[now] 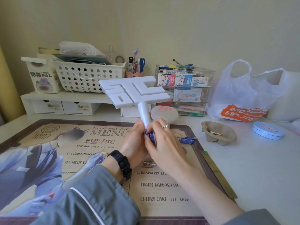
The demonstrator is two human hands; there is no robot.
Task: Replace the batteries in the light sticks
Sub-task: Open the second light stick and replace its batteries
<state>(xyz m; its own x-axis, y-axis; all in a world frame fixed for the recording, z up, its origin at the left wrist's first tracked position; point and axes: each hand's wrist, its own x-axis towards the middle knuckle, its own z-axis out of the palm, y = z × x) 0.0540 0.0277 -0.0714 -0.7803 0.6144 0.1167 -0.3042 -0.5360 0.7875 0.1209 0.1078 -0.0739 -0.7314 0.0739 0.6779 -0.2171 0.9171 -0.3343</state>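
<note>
Now: left hand clenched round light stick handle; right hand pinching blue batteries at base.

Print on mat, box, bag and fan
The mat at 6 o'clock reads "Wonderful Cafe", "MENU", "MAIN DISH", "BEEF BURGUNDY /// 88.00", "RASPBERRY", "FRAISE BARBARA" and "CHERRY CAKE /// 46.00"; the box at 10 o'clock bears two Chinese characters, then "PAL"; the bag at 3 o'clock carries an orange label with upside-down white digits, unclear; the fan near centre shows red Chinese characters
</note>
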